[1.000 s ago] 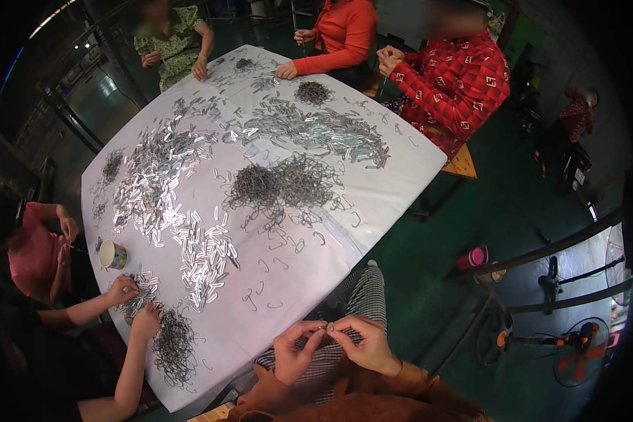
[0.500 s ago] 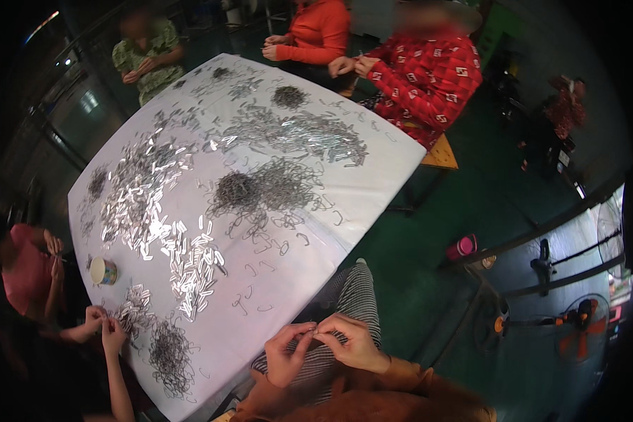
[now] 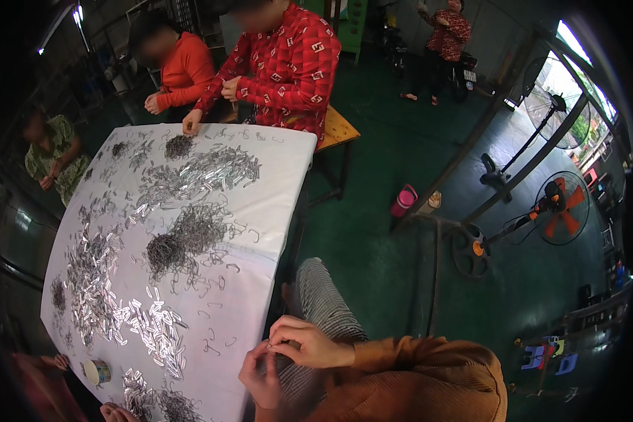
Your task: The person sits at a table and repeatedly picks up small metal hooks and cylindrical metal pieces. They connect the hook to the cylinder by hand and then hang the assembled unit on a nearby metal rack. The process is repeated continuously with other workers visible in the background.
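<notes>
My left hand (image 3: 261,376) and my right hand (image 3: 308,342) meet above my striped trouser leg, just off the table's near right edge. The fingertips of both are pinched together around something too small to make out. Nearest to them on the white-covered table (image 3: 250,302) lie a few loose dark wire hooks (image 3: 211,344). Farther in sit a tangled pile of dark wire hooks (image 3: 164,253) and a spread of shiny flat metal strips (image 3: 158,330). Another pile of strips (image 3: 95,281) stretches along the left side.
Several people sit round the table; one in a red patterned shirt (image 3: 288,70) reaches to a far pile. A paper cup (image 3: 96,371) stands near the left edge. To the right are a pink bucket (image 3: 404,201), metal frame bars and a fan with orange blades (image 3: 564,211).
My view has swung to the right, so the table sits farther left. My hands stay pinched together. The person in red now stretches a hand to the far hook pile.
</notes>
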`<action>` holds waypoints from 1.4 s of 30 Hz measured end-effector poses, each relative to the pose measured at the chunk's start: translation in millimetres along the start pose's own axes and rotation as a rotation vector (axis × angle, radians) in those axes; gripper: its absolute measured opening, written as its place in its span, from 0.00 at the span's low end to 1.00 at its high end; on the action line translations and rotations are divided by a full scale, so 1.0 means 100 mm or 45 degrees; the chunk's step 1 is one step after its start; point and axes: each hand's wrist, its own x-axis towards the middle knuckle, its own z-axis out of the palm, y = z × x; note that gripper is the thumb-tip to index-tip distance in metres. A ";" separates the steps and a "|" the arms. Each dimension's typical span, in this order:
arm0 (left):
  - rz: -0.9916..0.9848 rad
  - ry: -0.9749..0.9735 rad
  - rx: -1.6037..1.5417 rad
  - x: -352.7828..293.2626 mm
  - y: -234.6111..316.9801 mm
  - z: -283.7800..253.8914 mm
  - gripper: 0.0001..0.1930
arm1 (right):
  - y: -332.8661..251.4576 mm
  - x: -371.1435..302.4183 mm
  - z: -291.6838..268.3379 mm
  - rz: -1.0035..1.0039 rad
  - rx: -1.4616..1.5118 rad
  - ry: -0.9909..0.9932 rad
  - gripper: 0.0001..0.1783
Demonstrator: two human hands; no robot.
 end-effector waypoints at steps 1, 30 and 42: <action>0.005 0.002 -0.012 -0.02 0.00 0.00 0.13 | -0.03 -0.01 0.01 0.027 0.049 0.010 0.04; 0.090 -0.038 0.077 -0.11 0.10 0.05 0.19 | -0.10 -0.14 -0.02 -0.037 -0.009 -0.060 0.06; 0.002 0.548 1.245 0.63 -1.24 -1.36 0.21 | -0.06 -0.08 0.01 -0.036 -0.061 -0.125 0.05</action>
